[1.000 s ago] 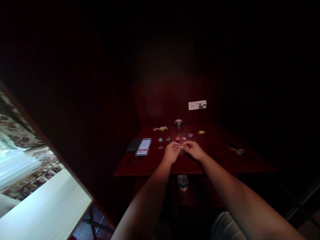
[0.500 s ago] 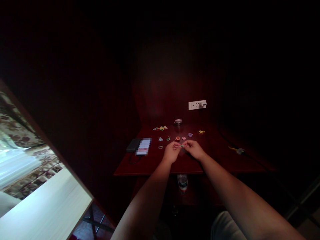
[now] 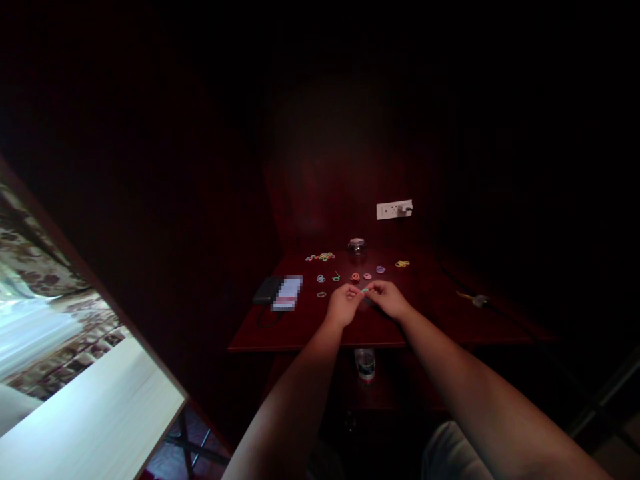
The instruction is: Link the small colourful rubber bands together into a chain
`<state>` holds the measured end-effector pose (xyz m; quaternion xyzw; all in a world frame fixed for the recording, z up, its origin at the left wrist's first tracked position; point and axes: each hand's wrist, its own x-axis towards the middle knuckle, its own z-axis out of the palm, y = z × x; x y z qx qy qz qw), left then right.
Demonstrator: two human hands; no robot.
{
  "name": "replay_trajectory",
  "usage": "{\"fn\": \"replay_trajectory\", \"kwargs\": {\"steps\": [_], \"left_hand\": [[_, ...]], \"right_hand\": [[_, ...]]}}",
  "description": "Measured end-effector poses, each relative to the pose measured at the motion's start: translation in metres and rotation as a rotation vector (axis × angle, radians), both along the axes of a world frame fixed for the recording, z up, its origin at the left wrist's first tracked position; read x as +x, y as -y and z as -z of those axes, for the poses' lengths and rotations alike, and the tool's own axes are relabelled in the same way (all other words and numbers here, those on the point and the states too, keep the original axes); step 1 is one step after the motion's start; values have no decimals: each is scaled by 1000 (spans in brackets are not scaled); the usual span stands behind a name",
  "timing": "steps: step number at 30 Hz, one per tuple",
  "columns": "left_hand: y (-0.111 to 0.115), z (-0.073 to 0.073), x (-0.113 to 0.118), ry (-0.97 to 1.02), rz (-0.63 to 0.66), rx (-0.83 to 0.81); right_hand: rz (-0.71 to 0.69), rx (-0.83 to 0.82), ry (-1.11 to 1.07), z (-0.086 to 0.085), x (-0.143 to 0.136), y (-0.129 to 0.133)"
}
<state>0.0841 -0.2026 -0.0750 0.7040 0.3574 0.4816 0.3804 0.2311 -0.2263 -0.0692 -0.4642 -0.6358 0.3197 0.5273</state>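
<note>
My left hand [image 3: 344, 303] and my right hand [image 3: 387, 298] meet above the dark red tabletop, fingertips pinched on a small light-green hair tie [image 3: 365, 291]. Just beyond them lie small groups of hair ties sorted by colour: orange-red ones [image 3: 355, 277], pink ones [image 3: 367, 276], purple ones [image 3: 381, 270], green ones [image 3: 337, 277] and light-blue ones [image 3: 321, 279]. A single brownish hair tie [image 3: 321, 295] rests left of my left hand. Yellow ones [image 3: 403, 264] are farther right, and a mixed-colour pile [image 3: 323, 257] lies at the back left.
A clear jar [image 3: 357, 245] stands near the back wall, below a white wall socket [image 3: 395, 210]. On the left are a phone [image 3: 287, 293] and a black case [image 3: 266, 291]. A cable [image 3: 479, 301] runs along the right. Under the tabletop stands a plastic bottle [image 3: 365, 367].
The green hair tie has shifted slightly between my fingertips and is tilted more. Both hands stay almost in the same place.
</note>
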Motion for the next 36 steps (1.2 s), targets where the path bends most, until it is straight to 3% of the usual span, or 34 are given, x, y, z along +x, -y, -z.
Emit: {"fn": "replay_trajectory", "kwargs": {"steps": [9, 20, 36], "left_hand": [[1, -1, 0, -57, -6, 22], [1, -3, -2, -151, 9, 87], [0, -1, -1, -70, 1, 101]], "right_hand": [[-55, 9, -24, -5, -2, 3], [-16, 18, 37, -6, -2, 6], [36, 16, 20, -4, -3, 3]]}}
